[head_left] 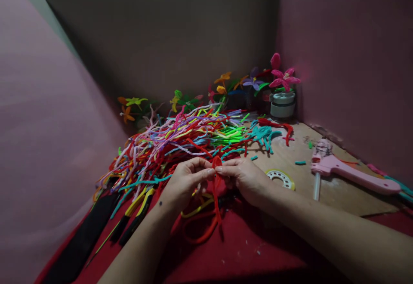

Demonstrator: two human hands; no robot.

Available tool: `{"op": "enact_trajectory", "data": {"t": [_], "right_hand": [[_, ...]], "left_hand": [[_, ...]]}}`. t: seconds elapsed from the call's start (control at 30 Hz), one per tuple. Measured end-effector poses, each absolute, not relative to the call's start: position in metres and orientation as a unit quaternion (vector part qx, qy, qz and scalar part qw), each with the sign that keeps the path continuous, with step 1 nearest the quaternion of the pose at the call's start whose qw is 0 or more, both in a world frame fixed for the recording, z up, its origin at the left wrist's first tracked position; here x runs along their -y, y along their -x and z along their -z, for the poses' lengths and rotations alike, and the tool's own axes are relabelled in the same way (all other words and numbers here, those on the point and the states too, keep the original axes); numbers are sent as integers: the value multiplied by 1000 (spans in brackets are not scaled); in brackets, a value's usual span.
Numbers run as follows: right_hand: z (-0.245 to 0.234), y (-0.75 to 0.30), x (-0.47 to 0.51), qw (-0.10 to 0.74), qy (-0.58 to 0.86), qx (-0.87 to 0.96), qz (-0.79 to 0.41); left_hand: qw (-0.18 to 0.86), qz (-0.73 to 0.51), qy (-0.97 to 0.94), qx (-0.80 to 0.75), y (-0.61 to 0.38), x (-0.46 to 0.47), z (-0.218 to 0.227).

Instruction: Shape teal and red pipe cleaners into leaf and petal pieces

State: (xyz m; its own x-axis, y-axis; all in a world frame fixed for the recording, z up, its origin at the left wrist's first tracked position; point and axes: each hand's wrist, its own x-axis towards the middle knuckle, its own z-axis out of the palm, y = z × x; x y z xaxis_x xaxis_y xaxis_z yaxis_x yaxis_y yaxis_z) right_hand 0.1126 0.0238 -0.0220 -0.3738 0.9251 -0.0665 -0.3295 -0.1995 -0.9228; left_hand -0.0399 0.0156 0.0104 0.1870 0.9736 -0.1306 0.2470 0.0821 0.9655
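Both hands meet in front of me over the red cloth. My left hand [190,178] pinches a red pipe cleaner [217,202] between thumb and forefinger. From the other side my right hand [240,178] pinches the same red pipe cleaner, the fingertips nearly touching. A small red loop rises above the fingers, and red ends hang below them. Under the hands lie a larger red loop [201,239] and a yellow pipe cleaner loop [198,208]. Just behind the hands spreads a big heap of multicoloured pipe cleaners [180,135].
Yellow-and-black pliers [135,215] and a black strip [84,232] lie at left. On the board [290,155] at right are a pink glue gun [351,174], a tape roll [280,180] and teal pieces [264,135]. Pipe-cleaner flowers [285,78] stand behind, near a lidded jar [282,104].
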Motion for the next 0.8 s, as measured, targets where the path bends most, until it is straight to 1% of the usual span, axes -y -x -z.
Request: {"op": "enact_trajectory", "data": {"t": [0.17, 0.37, 0.5, 0.63, 0.8], "right_hand": [[21, -113, -23, 445, 332, 432, -711], [22, -113, -25, 432, 331, 444, -712], [28, -113, -28, 440, 298, 435, -727], [29, -113, -29, 461, 285, 404, -737], [28, -112, -28, 481, 301, 385, -728]], "left_hand": [[535, -368, -569, -505, 41, -16, -7], [521, -375, -567, -517, 38, -14, -7], [511, -365, -584, -514, 37, -13, -8], [536, -379, -571, -493, 37, -13, -7], [537, -315, -576, -529, 37, -13, -8]]}}
